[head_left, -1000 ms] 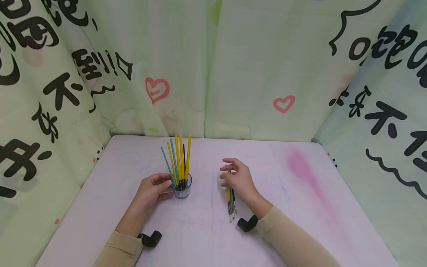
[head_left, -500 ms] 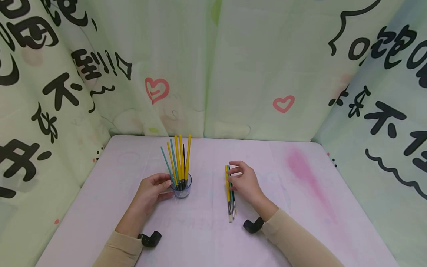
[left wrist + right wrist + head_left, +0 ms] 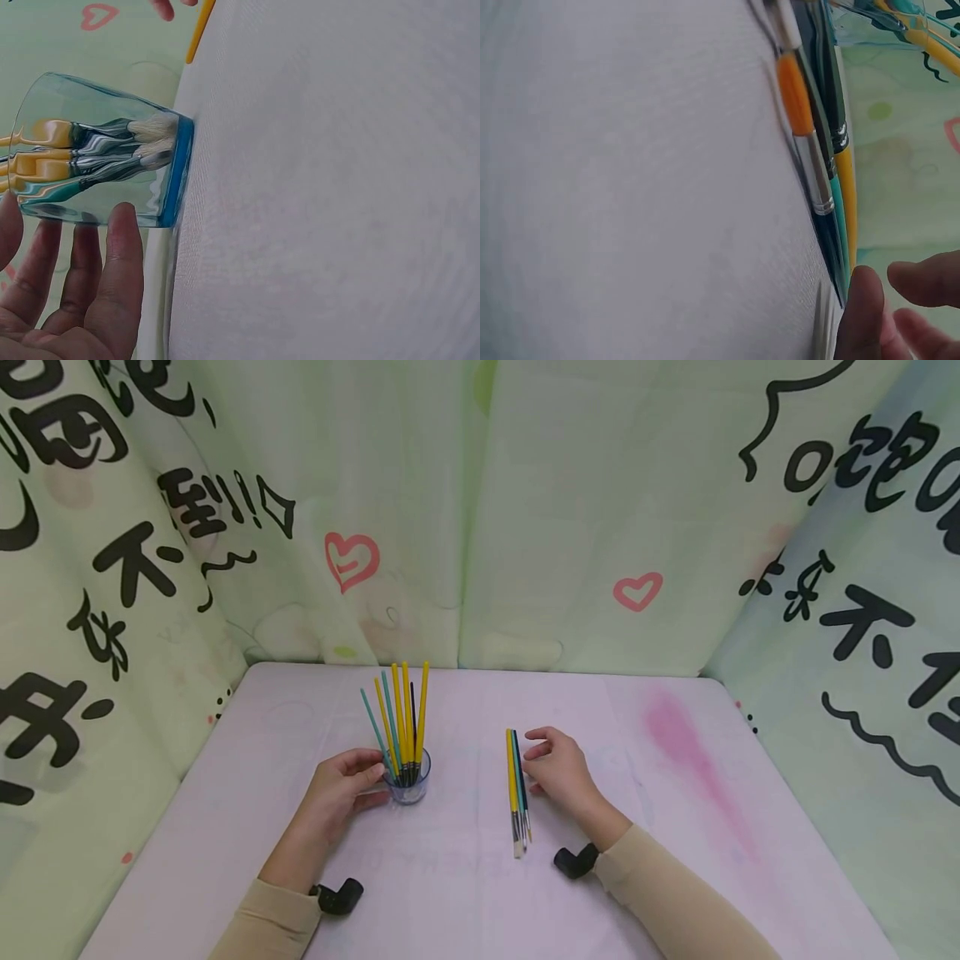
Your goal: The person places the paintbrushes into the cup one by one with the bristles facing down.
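A clear cup with a bluish base stands upright left of the table's middle. Several paintbrushes with yellow, teal and dark handles lean in it, bristles down. My left hand is at the cup's left side; in the left wrist view, its spread fingertips touch the wall. Right of the cup, a small row of loose paintbrushes lies on the table, bristles toward me. My right hand is just right of their handle ends, fingers loosely bent, holding nothing. The right wrist view shows its thumb close to the handle tips.
A pale pink cloth covers the table, with a deeper pink patch on the right. Pale green curtains with black writing and hearts hang behind it and along both sides. A black wrist device sits at the right wrist.
My right hand has drawn off to the right, away from the loose paintbrushes, uncovering their handles. The left hand and the cup have kept their places.
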`<control>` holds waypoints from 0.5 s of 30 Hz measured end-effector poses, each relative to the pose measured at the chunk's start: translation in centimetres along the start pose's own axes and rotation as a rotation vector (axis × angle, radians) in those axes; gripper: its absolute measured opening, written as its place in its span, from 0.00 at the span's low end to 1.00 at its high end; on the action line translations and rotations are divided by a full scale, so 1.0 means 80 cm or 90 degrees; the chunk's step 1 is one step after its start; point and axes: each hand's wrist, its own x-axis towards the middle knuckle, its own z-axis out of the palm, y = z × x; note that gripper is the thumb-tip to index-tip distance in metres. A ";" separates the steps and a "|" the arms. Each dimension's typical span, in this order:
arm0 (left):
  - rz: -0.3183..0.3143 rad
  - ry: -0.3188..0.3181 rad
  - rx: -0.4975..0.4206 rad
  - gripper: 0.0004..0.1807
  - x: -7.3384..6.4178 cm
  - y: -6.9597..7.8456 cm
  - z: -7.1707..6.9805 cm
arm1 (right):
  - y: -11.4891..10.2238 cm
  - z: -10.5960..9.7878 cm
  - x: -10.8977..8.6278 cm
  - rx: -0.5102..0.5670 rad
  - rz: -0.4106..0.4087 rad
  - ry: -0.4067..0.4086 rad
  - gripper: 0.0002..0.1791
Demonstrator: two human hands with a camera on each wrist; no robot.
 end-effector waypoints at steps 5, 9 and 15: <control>0.001 -0.003 0.003 0.20 -0.001 0.001 0.000 | 0.000 0.001 0.003 -0.033 0.010 -0.005 0.27; -0.001 -0.002 0.005 0.20 -0.001 0.002 0.000 | -0.004 0.002 0.007 -0.067 0.022 -0.017 0.27; -0.001 -0.001 -0.002 0.20 0.001 0.000 0.000 | -0.007 0.004 0.009 -0.116 0.023 -0.026 0.28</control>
